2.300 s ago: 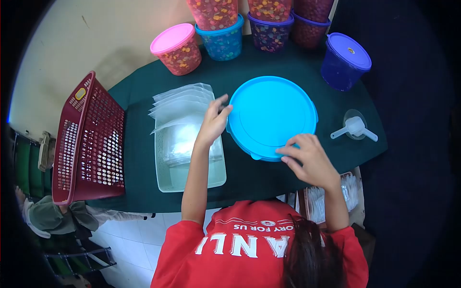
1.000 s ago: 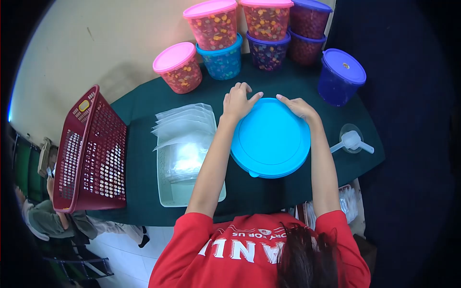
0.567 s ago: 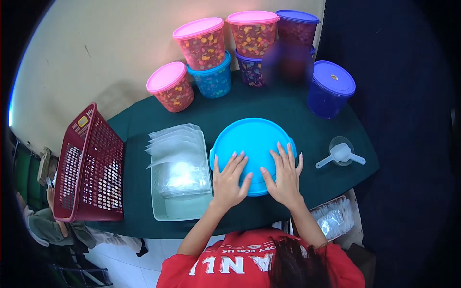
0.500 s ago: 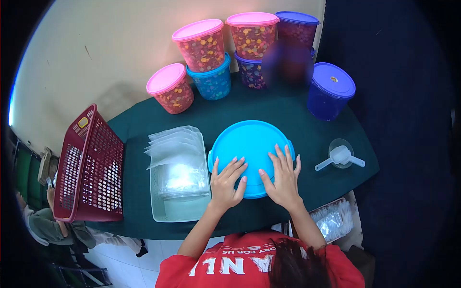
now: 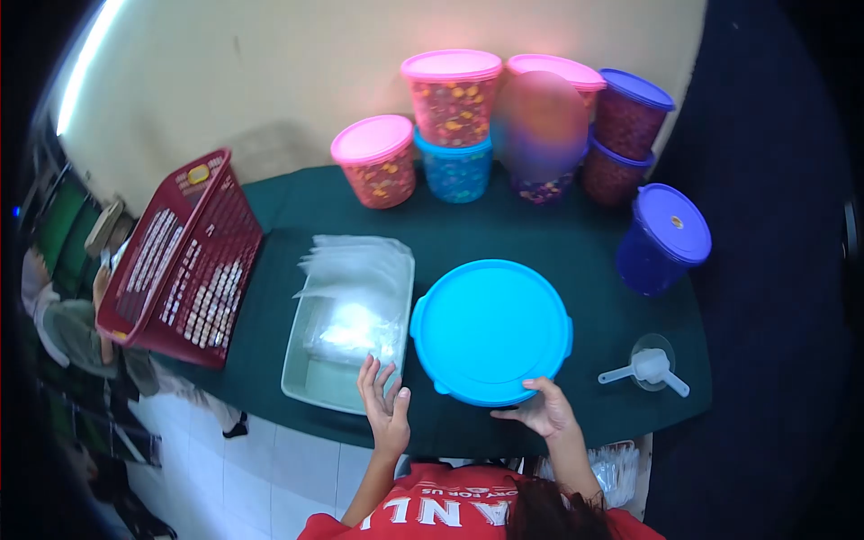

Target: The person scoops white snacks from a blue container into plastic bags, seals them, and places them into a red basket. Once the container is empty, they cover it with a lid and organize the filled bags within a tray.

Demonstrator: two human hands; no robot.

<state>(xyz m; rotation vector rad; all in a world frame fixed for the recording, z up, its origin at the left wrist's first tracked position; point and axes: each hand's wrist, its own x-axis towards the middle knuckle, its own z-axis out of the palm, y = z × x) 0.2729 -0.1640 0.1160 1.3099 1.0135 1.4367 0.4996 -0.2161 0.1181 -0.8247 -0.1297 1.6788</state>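
A round tub with a bright blue lid (image 5: 493, 328) stands on the green-clothed table in front of me, its lid seated on top. My right hand (image 5: 549, 414) is at the lid's near right edge, a fingertip at the rim and the thumb held apart below it. Left of the tub, my left hand (image 5: 385, 409) hovers by the near right corner of a pale green tray (image 5: 310, 389), fingers spread and holding nothing. Clear plastic bags (image 5: 351, 315) lie stacked in that tray, several fanned over its far edge.
Pink-lidded tubs (image 5: 373, 162), a blue tub (image 5: 454, 171) and purple-lidded tubs (image 5: 625, 126) line the back; a blurred patch covers some. A purple tub (image 5: 666, 238), white scoops (image 5: 650, 367) on a small clear dish, and a red basket (image 5: 184, 261) flank the workspace. Another person's sleeve (image 5: 76, 333) shows at left.
Both hands have come off the lid's top: the left moved left and toward me, the right slid back to the near rim. The camera view has shifted.
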